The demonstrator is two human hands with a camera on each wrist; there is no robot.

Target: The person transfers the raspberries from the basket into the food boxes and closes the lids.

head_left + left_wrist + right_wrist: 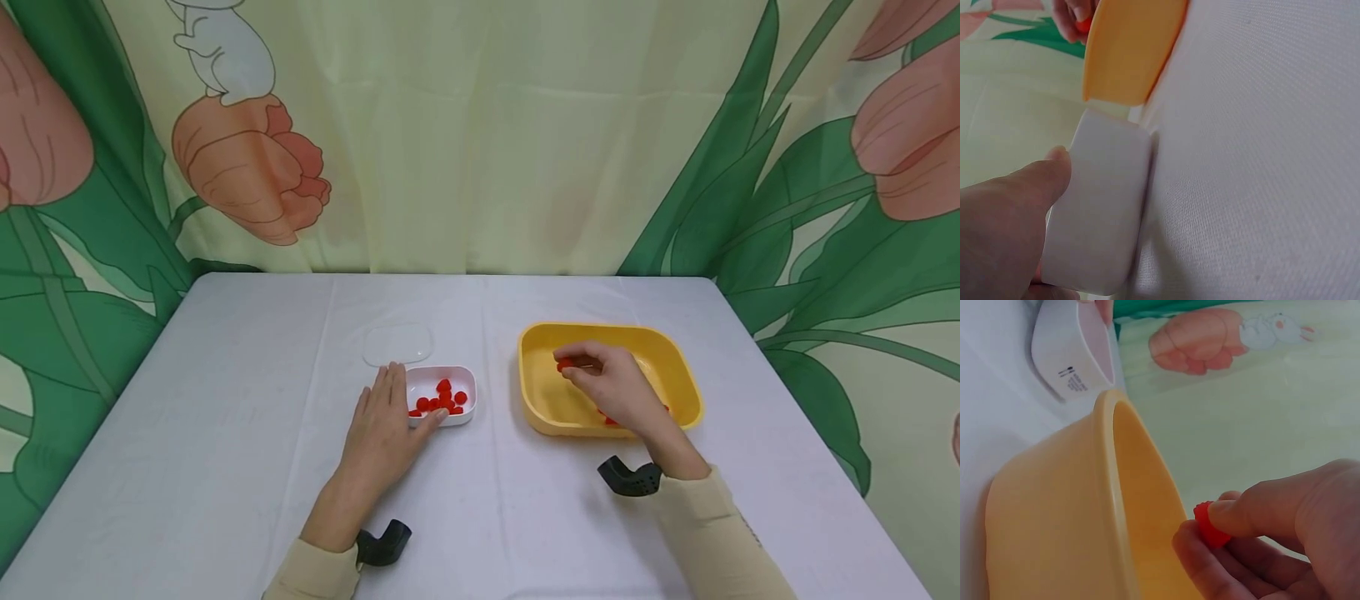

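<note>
My right hand (611,383) pinches a small red ridged piece (1211,525) between thumb and fingertips, over the yellow basin (555,429). More red pieces (611,421) lie in that basin, partly hidden behind the hand and wrist. On the left, my left hand (386,421) rests against a small white box (1100,206) with a pinkish inside. Its fingers stretch straight along the box's left end, while the thumb (1054,175) touches the rim on the near side. Several round red pieces (445,398) sit inside the box.
Behind the white box lies a clear, rounded lid (397,343). A white cloth (225,433) covers the table, and a printed curtain (480,150) hangs along the back edge. The yellow basin stands to the right of the box, with a gap between them.
</note>
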